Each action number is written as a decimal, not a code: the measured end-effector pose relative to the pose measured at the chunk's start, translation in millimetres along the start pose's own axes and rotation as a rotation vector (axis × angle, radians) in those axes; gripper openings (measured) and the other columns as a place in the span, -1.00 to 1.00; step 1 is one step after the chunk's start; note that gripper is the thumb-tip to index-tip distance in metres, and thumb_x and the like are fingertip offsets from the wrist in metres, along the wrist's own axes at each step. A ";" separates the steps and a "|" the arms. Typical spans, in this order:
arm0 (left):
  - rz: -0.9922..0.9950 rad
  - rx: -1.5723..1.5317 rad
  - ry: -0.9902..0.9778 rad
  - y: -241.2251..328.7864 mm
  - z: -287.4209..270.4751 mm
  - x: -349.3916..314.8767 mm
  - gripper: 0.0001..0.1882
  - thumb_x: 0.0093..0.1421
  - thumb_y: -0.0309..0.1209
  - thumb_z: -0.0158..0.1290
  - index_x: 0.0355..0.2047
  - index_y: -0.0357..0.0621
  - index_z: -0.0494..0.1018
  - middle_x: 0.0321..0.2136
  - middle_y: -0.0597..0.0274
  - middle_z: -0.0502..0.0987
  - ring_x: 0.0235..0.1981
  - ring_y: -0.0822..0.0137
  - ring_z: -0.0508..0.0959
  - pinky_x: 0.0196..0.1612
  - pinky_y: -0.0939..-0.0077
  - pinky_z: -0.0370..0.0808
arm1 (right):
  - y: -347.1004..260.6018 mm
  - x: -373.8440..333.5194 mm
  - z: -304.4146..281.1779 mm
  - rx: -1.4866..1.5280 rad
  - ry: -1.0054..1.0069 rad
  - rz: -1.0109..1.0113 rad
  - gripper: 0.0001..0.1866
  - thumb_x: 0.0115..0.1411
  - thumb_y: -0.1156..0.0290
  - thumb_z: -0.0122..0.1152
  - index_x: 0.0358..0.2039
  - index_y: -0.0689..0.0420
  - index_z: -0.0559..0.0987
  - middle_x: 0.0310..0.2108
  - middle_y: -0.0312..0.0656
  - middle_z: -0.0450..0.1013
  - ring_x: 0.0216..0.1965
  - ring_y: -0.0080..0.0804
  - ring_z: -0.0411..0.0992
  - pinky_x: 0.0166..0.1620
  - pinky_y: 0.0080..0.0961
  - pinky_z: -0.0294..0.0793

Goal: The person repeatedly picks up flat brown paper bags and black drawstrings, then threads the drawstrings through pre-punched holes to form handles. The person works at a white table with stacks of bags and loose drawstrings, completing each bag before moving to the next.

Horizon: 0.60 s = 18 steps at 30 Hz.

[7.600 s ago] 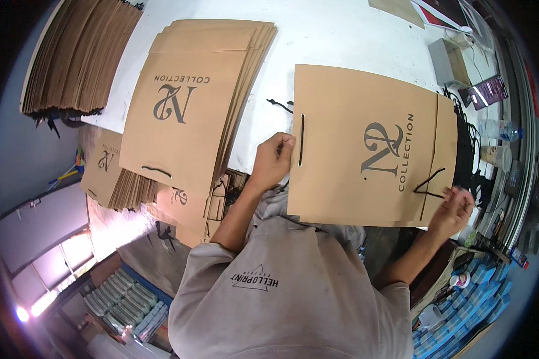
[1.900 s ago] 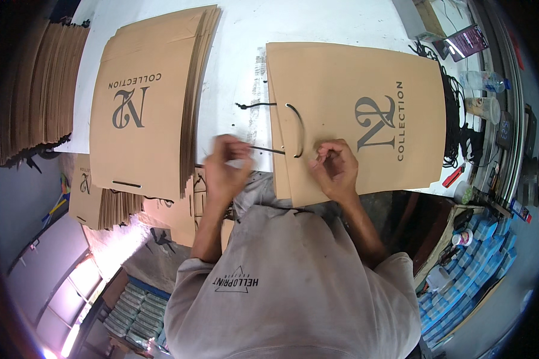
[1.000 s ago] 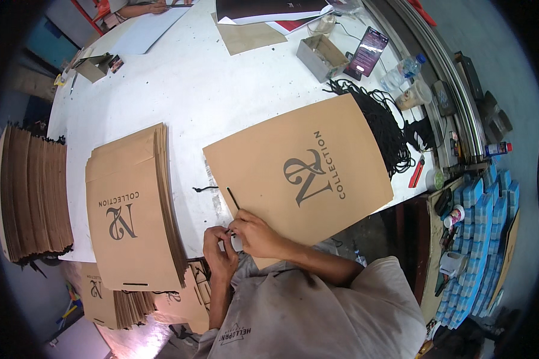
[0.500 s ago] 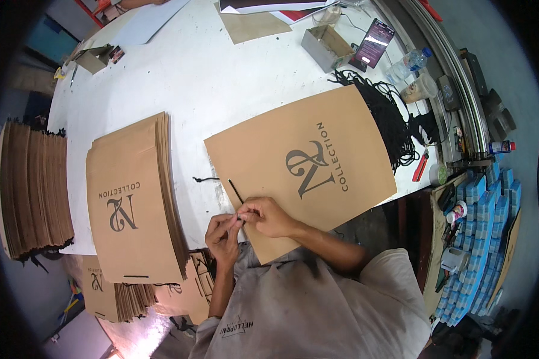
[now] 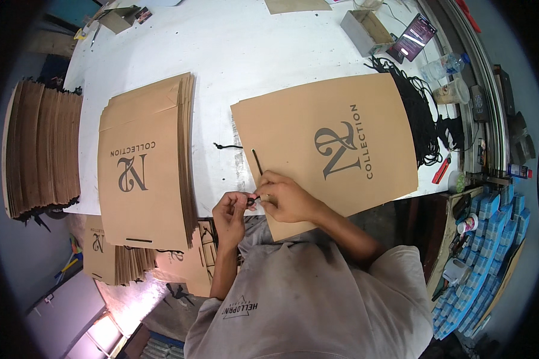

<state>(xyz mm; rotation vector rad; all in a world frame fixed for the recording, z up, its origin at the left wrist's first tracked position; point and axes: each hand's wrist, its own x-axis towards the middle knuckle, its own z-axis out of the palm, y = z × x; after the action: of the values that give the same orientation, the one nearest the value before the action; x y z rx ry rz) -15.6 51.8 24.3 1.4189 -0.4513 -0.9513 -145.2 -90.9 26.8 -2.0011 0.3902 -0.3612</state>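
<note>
A flat brown paper bag (image 5: pixel 287 122) with dark print lies in front of me, its near left corner reaching over the table edge. A black cord (image 5: pixel 257 163) runs along its left side, and a knotted cord end (image 5: pixel 226 146) sticks out beyond that edge. At the bag's lower left, my left hand (image 5: pixel 229 216) pinches a small looped part of the cord between thumb and fingers. Right beside it, my right hand (image 5: pixel 287 198) is closed on the cord as well, its wrist over the bag. The fingers partly cover the loop.
Stacked brown bags (image 5: pixel 144 125) lie left of me, with an upright row of bags (image 5: pixel 45 149) farther left. Black cords (image 5: pixel 422 119) heap at the right, near a red cutter (image 5: pixel 441 170), a cup (image 5: pixel 452 91), a bottle (image 5: pixel 446 67), a phone (image 5: pixel 414 38) and an open box (image 5: pixel 365 33).
The view has shifted, so the table's things sit higher and farther right. Between my fingertips a dark cord loop now shows more clearly; both hands stay at the bag's near left corner.
</note>
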 end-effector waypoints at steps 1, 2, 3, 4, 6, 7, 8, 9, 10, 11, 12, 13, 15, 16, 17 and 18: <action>-0.014 0.013 0.001 4.7 1.7 -3.9 -0.82 0.46 -0.44 0.02 -0.23 -0.35 0.48 -0.29 0.04 0.64 -0.34 0.41 0.59 -0.22 0.50 0.57 | 4.4 -2.2 4.9 -0.065 0.023 -0.070 -0.82 0.06 0.59 0.33 -0.29 0.31 0.63 -0.31 -0.11 0.42 -0.28 -0.17 0.46 -0.16 -0.34 0.50; -0.043 0.084 0.054 14.9 -1.6 -10.7 -0.83 0.46 -0.44 0.03 -0.23 -0.34 0.49 -0.29 0.05 0.64 -0.35 0.42 0.59 -0.22 0.51 0.57 | 7.8 -2.5 11.1 -0.130 0.037 -0.089 -0.82 0.06 0.57 0.34 -0.29 0.30 0.63 -0.31 -0.11 0.43 -0.25 -0.14 0.46 -0.13 -0.33 0.49; -0.078 0.153 0.096 33.2 -4.6 -19.9 -0.83 0.45 -0.45 0.04 -0.24 -0.33 0.49 -0.29 0.05 0.64 -0.36 0.43 0.58 -0.22 0.53 0.56 | 7.2 -2.3 16.2 -0.200 0.053 -0.094 -0.82 0.06 0.54 0.35 -0.29 0.28 0.64 -0.30 -0.10 0.43 -0.22 -0.12 0.45 -0.11 -0.31 0.49; -0.115 0.214 0.116 39.8 -7.7 -26.2 -0.84 0.44 -0.45 0.05 -0.24 -0.32 0.49 -0.29 0.06 0.63 -0.36 0.43 0.58 -0.23 0.54 0.56 | 7.4 -4.5 19.4 -0.285 0.076 -0.083 -0.82 0.06 0.52 0.36 -0.30 0.26 0.65 -0.29 -0.10 0.43 -0.19 -0.09 0.45 -0.08 -0.29 0.48; 0.016 0.052 0.121 20.1 -17.1 -33.1 -0.86 0.43 -0.45 0.06 -0.20 -0.31 0.49 -0.28 0.09 0.62 -0.43 0.47 0.54 -0.26 0.57 0.53 | 10.7 0.8 26.1 -0.342 0.031 -0.059 -0.75 0.06 0.47 0.38 -0.22 0.26 0.65 -0.26 -0.08 0.45 -0.11 -0.05 0.45 -0.01 -0.28 0.47; 0.047 0.044 0.110 15.5 -17.4 -28.1 -0.87 0.44 -0.46 0.05 -0.18 -0.31 0.49 -0.26 0.10 0.61 -0.47 0.49 0.51 -0.29 0.59 0.53 | 14.5 3.4 21.4 -0.374 0.002 -0.060 -0.71 0.06 0.44 0.40 -0.19 0.26 0.65 -0.24 -0.07 0.45 -0.08 -0.03 0.45 0.03 -0.28 0.46; 0.060 0.131 0.100 10.9 -13.3 -24.7 -0.83 0.42 -0.42 0.09 -0.12 -0.29 0.50 -0.19 0.06 0.61 -0.37 0.41 0.55 -0.20 0.48 0.53 | 16.9 -1.4 11.3 -0.228 0.030 -0.035 -0.67 0.08 0.43 0.41 -0.14 0.25 0.64 -0.21 -0.07 0.47 -0.05 -0.06 0.46 0.03 -0.30 0.46; 0.079 0.221 0.095 10.7 -6.9 -21.3 -0.78 0.40 -0.38 0.12 -0.07 -0.27 0.50 -0.12 0.01 0.60 -0.28 0.33 0.58 -0.11 0.37 0.54 | 14.4 -3.8 -1.2 -0.077 0.060 -0.021 -0.64 0.09 0.41 0.43 -0.09 0.25 0.63 -0.17 -0.07 0.48 -0.02 -0.10 0.46 0.04 -0.32 0.47; 0.097 0.318 0.101 12.2 -3.1 -21.5 -0.72 0.38 -0.33 0.16 -0.01 -0.25 0.50 -0.06 -0.03 0.60 -0.18 0.26 0.61 -0.02 0.26 0.55 | 7.1 -4.3 -13.3 0.084 0.086 -0.012 -0.60 0.11 0.40 0.44 -0.04 0.25 0.62 -0.13 -0.07 0.50 0.01 -0.13 0.47 0.04 -0.34 0.48; 0.284 0.543 -0.035 16.1 1.4 -21.9 -0.64 0.36 -0.25 0.18 0.05 -0.20 0.49 0.03 -0.06 0.56 -0.04 0.17 0.55 0.09 0.13 0.46 | -1.7 -12.2 -33.5 0.187 0.160 0.052 -0.60 0.14 0.47 0.40 0.01 0.20 0.60 -0.12 -0.10 0.50 -0.03 -0.25 0.49 -0.01 -0.41 0.49; 0.485 0.757 -0.173 22.0 4.5 -18.8 -0.55 0.34 -0.18 0.20 0.12 -0.15 0.48 0.11 -0.09 0.52 0.11 0.08 0.48 0.20 0.00 0.36 | -7.7 -23.3 -60.3 0.283 0.237 0.109 -0.59 0.17 0.54 0.36 0.06 0.15 0.57 -0.10 -0.14 0.51 -0.07 -0.37 0.52 -0.06 -0.48 0.50; 0.688 0.971 -0.303 25.5 5.3 -17.3 -0.47 0.31 -0.10 0.22 0.18 -0.10 0.47 0.20 -0.12 0.48 0.26 0.00 0.42 0.31 -0.12 0.27 | 1.7 -39.8 -87.1 0.305 0.347 0.175 -0.61 0.20 0.54 0.34 0.06 0.15 0.56 -0.10 -0.16 0.51 -0.07 -0.43 0.51 -0.06 -0.49 0.50; 0.618 1.072 -0.529 -0.5 -11.3 -25.6 -0.30 0.17 0.07 0.25 0.25 0.06 0.46 0.34 0.05 0.37 0.46 -0.09 0.11 0.43 -0.32 -0.08 | 24.7 -72.6 -141.7 0.174 0.724 0.166 -0.69 0.26 0.55 0.27 0.02 0.16 0.55 -0.11 -0.23 0.53 -0.14 -0.51 0.51 -0.06 -0.51 0.52; 0.695 1.213 -0.561 -14.6 -16.7 -27.8 -0.31 0.15 0.05 0.27 0.24 0.08 0.48 0.33 0.11 0.39 0.44 -0.08 0.15 0.42 -0.34 -0.06 | 46.2 -97.9 -171.9 0.152 0.888 0.319 -0.71 0.30 0.53 0.26 0.03 0.17 0.55 -0.12 -0.26 0.56 -0.17 -0.53 0.52 -0.08 -0.54 0.53; 0.774 1.353 -0.608 -19.7 -19.1 -29.6 -0.32 0.13 0.03 0.28 0.23 0.09 0.49 0.33 0.16 0.40 0.42 -0.07 0.19 0.41 -0.36 -0.04 | 64.9 -129.6 -207.9 -0.031 1.062 0.310 -0.73 0.33 0.47 0.28 0.03 0.18 0.58 -0.15 -0.28 0.59 -0.21 -0.56 0.54 -0.14 -0.57 0.53; 0.824 1.352 -0.576 -19.7 -17.9 -32.7 -0.33 0.02 -0.13 0.33 0.20 0.13 0.53 0.24 0.26 0.47 0.37 -0.04 0.26 0.41 -0.41 -0.05 | 77.4 -158.7 -237.9 -0.021 1.203 0.457 -0.75 0.34 0.40 0.29 -0.01 0.17 0.62 -0.20 -0.26 0.62 -0.26 -0.59 0.53 -0.20 -0.62 0.51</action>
<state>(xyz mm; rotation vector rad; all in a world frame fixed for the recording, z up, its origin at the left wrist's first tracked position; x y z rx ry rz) -26.3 90.6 11.5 1.7644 -2.2070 -0.2449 -396.0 -247.1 47.4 -1.4333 1.5465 -1.2378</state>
